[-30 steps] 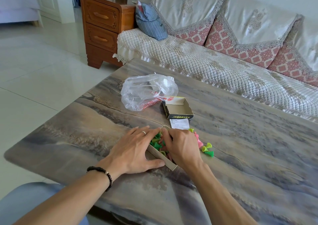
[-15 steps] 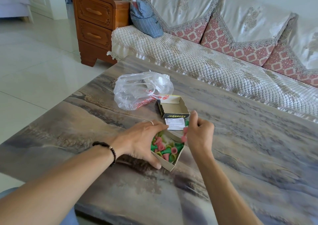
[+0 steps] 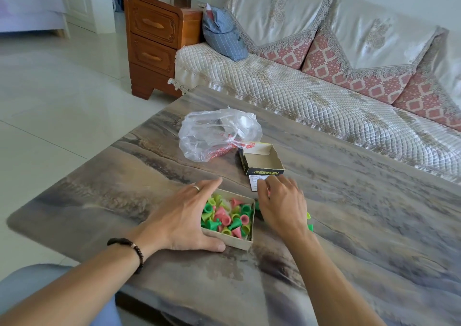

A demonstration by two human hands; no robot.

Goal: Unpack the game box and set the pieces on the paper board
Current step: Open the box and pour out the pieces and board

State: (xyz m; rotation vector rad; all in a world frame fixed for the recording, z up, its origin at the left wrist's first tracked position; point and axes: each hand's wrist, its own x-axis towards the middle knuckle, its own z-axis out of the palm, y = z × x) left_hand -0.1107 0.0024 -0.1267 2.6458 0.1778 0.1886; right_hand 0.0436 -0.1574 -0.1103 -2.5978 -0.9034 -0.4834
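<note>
Two hands at a box tray (image 3: 239, 243) full of game pieces (image 3: 228, 217).
Left hand (image 3: 184, 216) holds the tray, fingers spread; right hand (image 3: 282, 204) rests beside it, fingers curled, grip cannot be told.

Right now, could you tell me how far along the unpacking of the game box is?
Early. Done: the box lid lies off, upside down beside the plastic bag. In hand: the left hand grips the open box tray, full of cone pieces; the right hand reaches onto the folded paper sheet, a few pieces beside it. Left: unfolding that paper and setting out the pieces.
</note>
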